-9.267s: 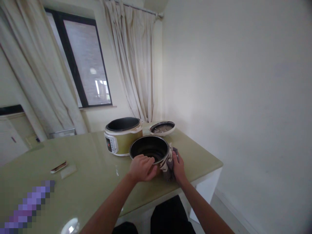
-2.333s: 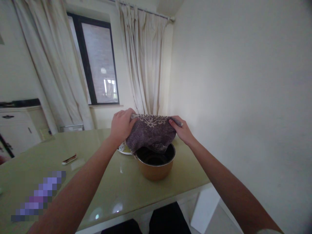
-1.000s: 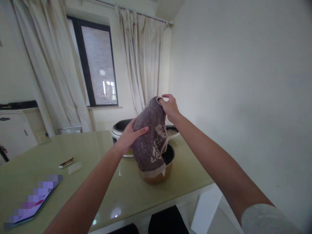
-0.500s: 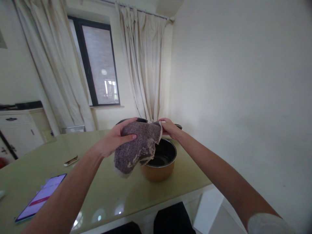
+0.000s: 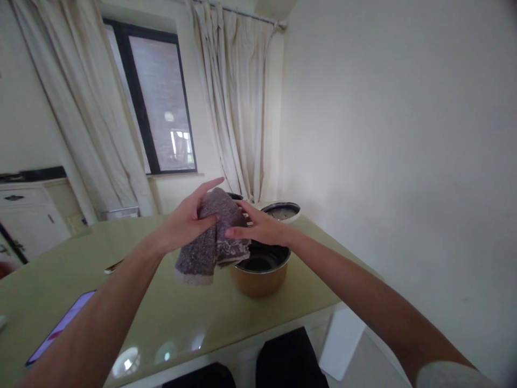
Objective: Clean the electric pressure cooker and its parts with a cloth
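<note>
A grey-brown cloth (image 5: 202, 248) with pale edging hangs folded between my hands, above the table. My left hand (image 5: 183, 218) grips it from the left, thumb across the front and index finger stretched past the top. On its other side, my right hand (image 5: 258, 223) holds the cloth between thumb and fingers. Below and partly behind the cloth and my right hand stands a pot (image 5: 260, 283), orange-brown outside and black inside. The cloth's lower right corner overlaps the pot's rim in view; whether they touch I cannot tell.
A round white-sided vessel with a dark rim (image 5: 293, 215) stands behind the pot. A dark rounded thing (image 5: 235, 196) is mostly hidden behind the cloth. A phone (image 5: 60, 326) lies left on the green table (image 5: 181, 318), near a small slim object (image 5: 113, 267). A wall rises at right.
My right hand has moved left from the cloth's far corner and now grips its middle. The cloth is folded more compactly and has shifted left, exposing the white-sided vessel behind.
</note>
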